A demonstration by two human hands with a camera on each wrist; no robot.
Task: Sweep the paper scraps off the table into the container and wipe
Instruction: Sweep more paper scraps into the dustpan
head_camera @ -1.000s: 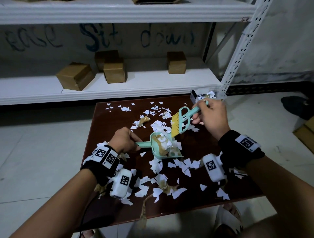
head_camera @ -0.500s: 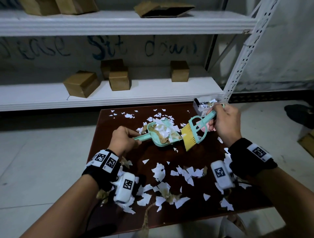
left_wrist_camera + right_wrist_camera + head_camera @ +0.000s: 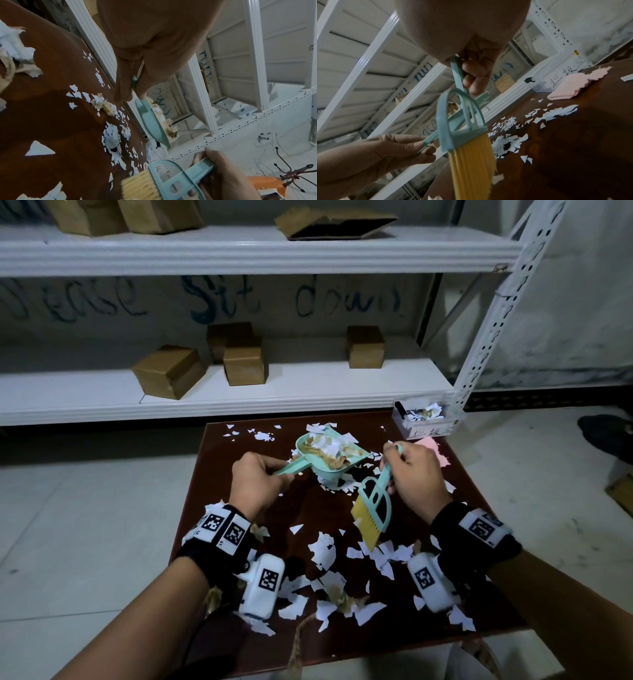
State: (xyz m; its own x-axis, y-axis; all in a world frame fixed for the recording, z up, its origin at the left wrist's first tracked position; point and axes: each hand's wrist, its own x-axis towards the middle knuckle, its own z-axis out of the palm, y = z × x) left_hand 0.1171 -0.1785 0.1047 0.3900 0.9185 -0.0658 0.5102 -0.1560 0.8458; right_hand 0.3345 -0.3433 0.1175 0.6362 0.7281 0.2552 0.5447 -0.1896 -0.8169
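Note:
My left hand (image 3: 255, 481) grips the handle of a teal dustpan (image 3: 329, 455), which is lifted above the far part of the brown table (image 3: 479, 559) and heaped with white and tan scraps. My right hand (image 3: 414, 474) grips the handle of a teal brush (image 3: 371, 508) with yellow bristles pointing down toward me. White paper scraps (image 3: 323, 553) lie scattered over the table, thickest near its front. A clear container (image 3: 426, 421) with scraps inside stands at the far right corner. The left wrist view shows the dustpan (image 3: 152, 121) edge-on and the brush (image 3: 164, 180).
A folded pink cloth (image 3: 435, 451) lies on the table behind my right hand, beside the container. White metal shelving (image 3: 239, 395) with cardboard boxes (image 3: 169, 371) runs just behind the table. Pale tiled floor surrounds the table on both sides.
The loaded dustpan has risen off the table and travelled toward the far right. The brush has swung down and back toward me, its bristles now pointing at the near scraps.

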